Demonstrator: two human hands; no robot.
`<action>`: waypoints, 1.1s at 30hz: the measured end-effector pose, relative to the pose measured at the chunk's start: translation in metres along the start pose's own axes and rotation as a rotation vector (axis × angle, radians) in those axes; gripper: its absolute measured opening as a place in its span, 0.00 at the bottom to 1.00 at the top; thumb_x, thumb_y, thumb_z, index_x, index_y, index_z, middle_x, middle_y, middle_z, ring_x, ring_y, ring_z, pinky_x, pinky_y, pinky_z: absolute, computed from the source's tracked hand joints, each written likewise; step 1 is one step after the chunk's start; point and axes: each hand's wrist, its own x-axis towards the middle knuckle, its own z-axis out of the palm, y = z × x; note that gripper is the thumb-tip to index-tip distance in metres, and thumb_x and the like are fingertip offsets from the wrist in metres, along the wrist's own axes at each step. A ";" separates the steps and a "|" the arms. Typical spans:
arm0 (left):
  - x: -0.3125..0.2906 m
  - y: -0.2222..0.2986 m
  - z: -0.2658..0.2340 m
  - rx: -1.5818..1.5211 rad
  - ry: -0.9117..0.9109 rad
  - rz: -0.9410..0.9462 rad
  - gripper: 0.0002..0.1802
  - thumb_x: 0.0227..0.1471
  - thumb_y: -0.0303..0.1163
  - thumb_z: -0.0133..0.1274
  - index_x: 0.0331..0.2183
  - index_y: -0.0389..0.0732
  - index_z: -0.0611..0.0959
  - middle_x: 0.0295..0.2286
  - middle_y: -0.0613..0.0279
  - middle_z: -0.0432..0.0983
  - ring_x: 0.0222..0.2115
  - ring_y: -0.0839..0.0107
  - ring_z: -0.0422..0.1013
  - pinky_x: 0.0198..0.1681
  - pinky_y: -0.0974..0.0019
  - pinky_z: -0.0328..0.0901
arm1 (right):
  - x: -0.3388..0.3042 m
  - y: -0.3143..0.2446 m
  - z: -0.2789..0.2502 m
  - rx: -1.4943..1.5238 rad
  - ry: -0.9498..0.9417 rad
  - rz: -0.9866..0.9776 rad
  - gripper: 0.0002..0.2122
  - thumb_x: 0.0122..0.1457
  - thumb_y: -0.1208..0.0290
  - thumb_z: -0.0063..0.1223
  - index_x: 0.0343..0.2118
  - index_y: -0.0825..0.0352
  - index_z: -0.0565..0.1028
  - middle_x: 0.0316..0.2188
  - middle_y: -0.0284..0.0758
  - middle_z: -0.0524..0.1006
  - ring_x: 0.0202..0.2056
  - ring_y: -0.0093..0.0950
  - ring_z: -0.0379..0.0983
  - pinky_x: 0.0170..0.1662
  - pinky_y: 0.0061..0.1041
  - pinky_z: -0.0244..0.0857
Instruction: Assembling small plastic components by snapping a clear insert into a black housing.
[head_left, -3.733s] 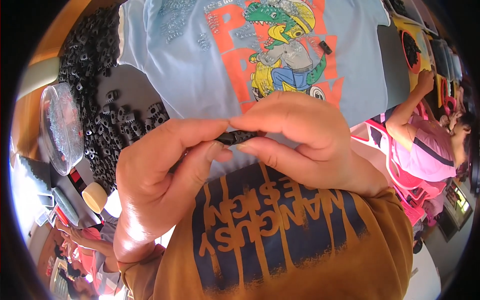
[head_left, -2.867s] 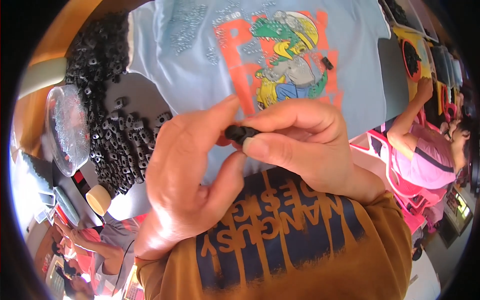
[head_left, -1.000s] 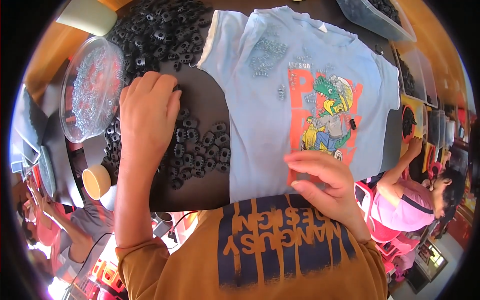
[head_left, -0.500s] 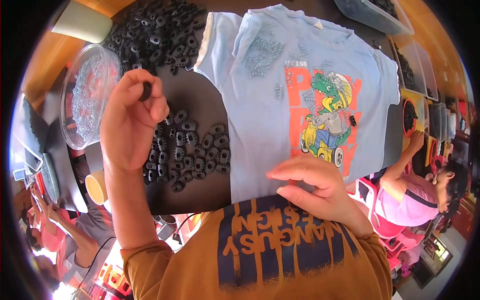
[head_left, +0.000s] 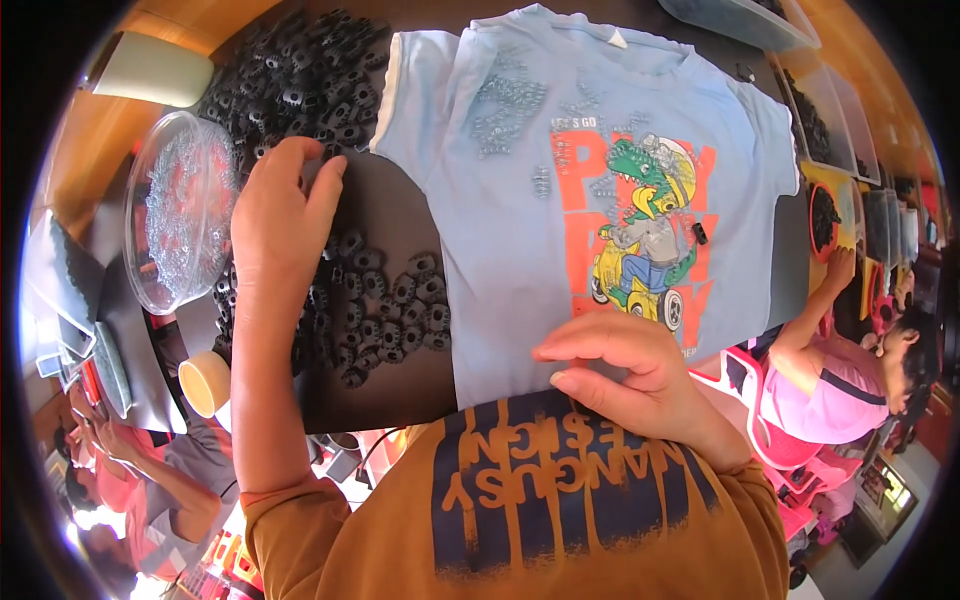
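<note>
My left hand [head_left: 283, 210] reaches over the near edge of a large heap of small black plastic pieces [head_left: 290, 80] with toothed edges. Its thumb and forefinger are apart, and no piece shows between them. Beside that forearm lies a looser group of the same black pieces [head_left: 395, 310]. My right hand [head_left: 630, 370] hovers at or rests on the lower part of a light blue T-shirt [head_left: 490, 270], thumb and fingers apart, nothing visible in it. Small coil springs [head_left: 510, 95] are scattered on the shirt's upper part, and one black piece [head_left: 699, 233] lies on its print.
Left of my left hand stands a round clear tub [head_left: 180, 215] of springs, with a pale cup [head_left: 155, 70] behind it. A yellow cup [head_left: 205, 385] sits nearer. Clear bins [head_left: 825, 120] line the right side. A person in pink [head_left: 825, 405] works at the right.
My left hand has moved over to the heap and turned back-up; the black piece it held is no longer visible. My right hand stays put.
</note>
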 end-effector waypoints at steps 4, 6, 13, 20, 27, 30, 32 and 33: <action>0.007 -0.006 0.005 0.083 0.036 0.079 0.14 0.52 0.38 0.53 0.37 0.38 0.79 0.30 0.52 0.75 0.32 0.55 0.71 0.36 0.57 0.65 | 0.000 -0.001 -0.003 -0.004 -0.047 0.023 0.09 0.53 0.80 0.57 0.39 0.70 0.78 0.35 0.36 0.78 0.33 0.26 0.72 0.36 0.23 0.66; 0.007 -0.008 0.005 0.093 0.030 0.094 0.13 0.52 0.37 0.53 0.36 0.38 0.79 0.30 0.52 0.75 0.30 0.56 0.71 0.35 0.59 0.65 | 0.000 -0.001 -0.002 -0.013 -0.048 0.017 0.09 0.53 0.80 0.57 0.39 0.70 0.78 0.35 0.36 0.78 0.33 0.26 0.72 0.36 0.23 0.66; -0.037 0.044 -0.017 -0.540 -0.134 -0.045 0.06 0.48 0.23 0.56 0.33 0.35 0.80 0.22 0.72 0.70 0.24 0.85 0.63 0.28 0.78 0.59 | 0.007 0.002 -0.003 -0.015 0.037 0.004 0.08 0.53 0.78 0.57 0.37 0.69 0.77 0.29 0.33 0.77 0.26 0.23 0.71 0.27 0.22 0.61; -0.091 0.078 -0.007 -1.194 -0.299 0.141 0.10 0.48 0.21 0.56 0.35 0.35 0.75 0.27 0.69 0.68 0.24 0.84 0.58 0.29 0.79 0.54 | 0.020 -0.002 0.009 0.180 0.065 0.014 0.09 0.55 0.81 0.54 0.40 0.70 0.76 0.30 0.34 0.77 0.31 0.21 0.73 0.32 0.20 0.64; -0.108 0.107 0.007 -1.478 -0.459 -0.067 0.09 0.59 0.23 0.45 0.42 0.34 0.67 0.27 0.68 0.69 0.26 0.85 0.62 0.29 0.81 0.57 | 0.019 0.004 0.008 -0.044 0.278 -0.415 0.10 0.47 0.83 0.59 0.34 0.68 0.77 0.25 0.33 0.75 0.27 0.29 0.72 0.29 0.26 0.64; -0.103 0.116 0.012 -1.395 -0.505 -0.253 0.10 0.63 0.33 0.40 0.42 0.36 0.67 0.23 0.72 0.64 0.20 0.87 0.57 0.23 0.82 0.53 | 0.016 0.010 0.010 -0.173 0.331 -0.393 0.10 0.44 0.81 0.60 0.32 0.65 0.77 0.25 0.32 0.73 0.27 0.32 0.71 0.29 0.27 0.63; -0.103 0.116 0.015 -1.344 -0.551 -0.314 0.11 0.63 0.34 0.39 0.41 0.37 0.67 0.23 0.72 0.64 0.22 0.86 0.57 0.25 0.82 0.53 | 0.015 0.011 0.009 -0.248 0.336 -0.395 0.09 0.43 0.80 0.61 0.30 0.64 0.77 0.26 0.32 0.72 0.28 0.31 0.70 0.30 0.27 0.63; -0.106 0.116 0.021 -1.342 -0.514 -0.301 0.11 0.63 0.34 0.39 0.41 0.37 0.67 0.25 0.72 0.64 0.23 0.86 0.57 0.26 0.81 0.54 | 0.015 0.010 0.009 -0.262 0.310 -0.363 0.09 0.42 0.78 0.62 0.29 0.64 0.77 0.26 0.32 0.72 0.28 0.31 0.70 0.30 0.28 0.63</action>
